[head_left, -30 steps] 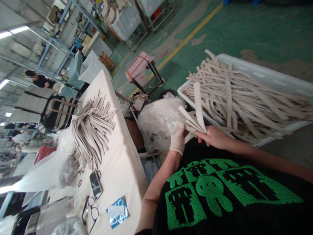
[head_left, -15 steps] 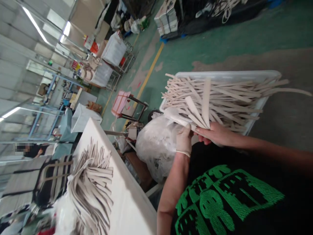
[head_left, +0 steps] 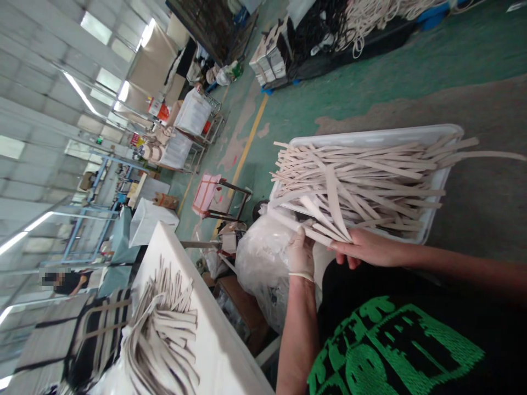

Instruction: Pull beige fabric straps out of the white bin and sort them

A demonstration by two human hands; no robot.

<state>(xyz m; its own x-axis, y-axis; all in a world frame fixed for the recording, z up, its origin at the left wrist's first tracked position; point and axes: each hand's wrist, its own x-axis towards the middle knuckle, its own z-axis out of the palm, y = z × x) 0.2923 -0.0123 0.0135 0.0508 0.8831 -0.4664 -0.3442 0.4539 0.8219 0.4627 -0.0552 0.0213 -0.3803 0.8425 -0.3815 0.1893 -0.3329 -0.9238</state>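
- head view: the left hand [head_left: 299, 252] pinches one pale strip [head_left: 284, 220] between thumb and fingers, while the right hand [head_left: 366, 246] has its grip closed round the gathered ends of several fanned strips [head_left: 335, 203].
- the step in hand looks like sorting or evening out this small bunch; the next move calls for a firm right grip, so the fan doesn't slip while the left fingers work.
- the bunch is held in front of the body, beside a white tub [head_left: 370, 134] full of loose strips [head_left: 382, 175]; a plastic bag [head_left: 259, 252] lies near the left hand.
- the left forearm reaches up from below; the right one comes in nearly level.
- a tied bundle [head_left: 164, 329] rests on the worktop [head_left: 222, 340].
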